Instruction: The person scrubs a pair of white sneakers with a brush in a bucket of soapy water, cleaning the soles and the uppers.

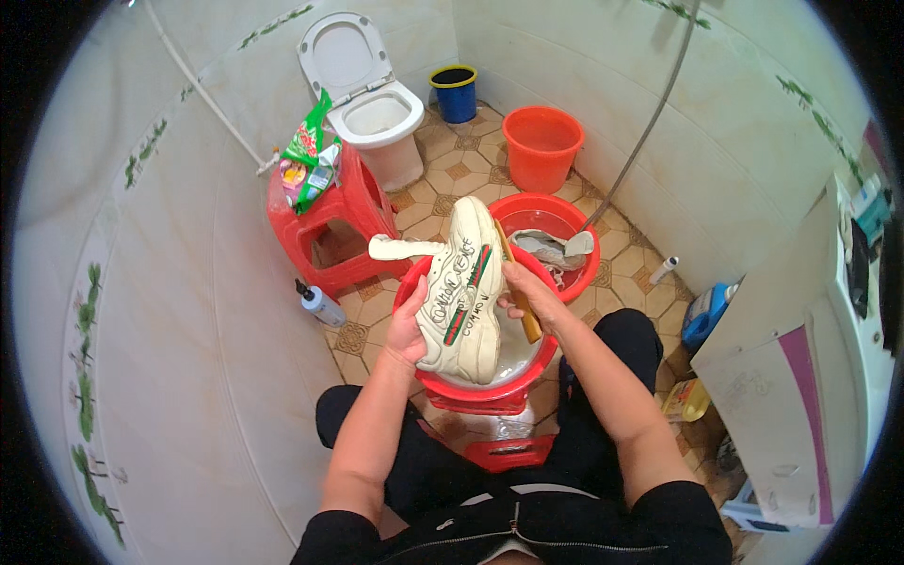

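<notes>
A cream-coloured sneaker (462, 296), with printed lettering and a green-and-red stripe on its side, is held above a red plastic basin (519, 390) of cloudy, sudsy water. Its tongue sticks out to the left. My left hand (408, 328) grips the shoe at its left edge. In my right hand (533, 293) is a brush with a yellowish wooden back (528, 326), set against the sole side of the shoe; its bristles are hidden. Beyond, a second red basin (592, 272) holds water and another pale shoe (540, 247) with its laces.
A red plastic stool (282, 219) bears a green detergent bag (314, 180). Near it stand a pump bottle (323, 307) and a toilet (388, 152). Farther off are an orange bucket (542, 159) and a blue bin (455, 99). A blue jug (699, 318) and a white cabinet (770, 395) are at right.
</notes>
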A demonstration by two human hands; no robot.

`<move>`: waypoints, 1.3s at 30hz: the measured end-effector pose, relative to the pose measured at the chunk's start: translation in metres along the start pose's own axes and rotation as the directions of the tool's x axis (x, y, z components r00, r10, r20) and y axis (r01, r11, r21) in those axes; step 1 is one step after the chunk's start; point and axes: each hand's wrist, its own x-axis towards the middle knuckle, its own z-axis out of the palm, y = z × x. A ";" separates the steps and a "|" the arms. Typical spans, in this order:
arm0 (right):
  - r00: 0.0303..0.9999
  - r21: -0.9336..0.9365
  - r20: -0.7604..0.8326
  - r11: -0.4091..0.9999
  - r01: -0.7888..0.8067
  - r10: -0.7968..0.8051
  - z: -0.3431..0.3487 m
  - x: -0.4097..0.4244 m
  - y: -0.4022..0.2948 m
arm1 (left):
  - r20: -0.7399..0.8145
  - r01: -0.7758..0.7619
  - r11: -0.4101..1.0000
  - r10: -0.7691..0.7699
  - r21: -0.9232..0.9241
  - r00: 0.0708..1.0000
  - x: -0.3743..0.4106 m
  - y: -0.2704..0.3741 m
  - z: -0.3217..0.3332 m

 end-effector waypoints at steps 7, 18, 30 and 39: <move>0.990 -0.031 0.131 0.999 -0.042 0.045 0.006 0.000 0.018 | -0.064 -0.104 0.994 0.105 0.010 0.992 0.010 -0.009 -0.009; 0.987 0.146 0.100 0.979 -0.140 0.126 0.006 0.005 0.027 | -0.079 -0.110 0.992 0.114 0.055 0.990 0.008 -0.004 0.016; 0.989 -0.079 -0.124 0.995 0.068 -0.078 -0.012 0.026 0.018 | -0.058 0.083 0.555 -0.062 0.828 0.996 -0.005 -0.023 0.024; 0.795 -0.735 0.011 0.534 0.418 -0.607 0.010 -0.014 -0.019 | -0.033 -0.105 0.473 0.275 0.875 0.961 0.010 -0.030 -0.008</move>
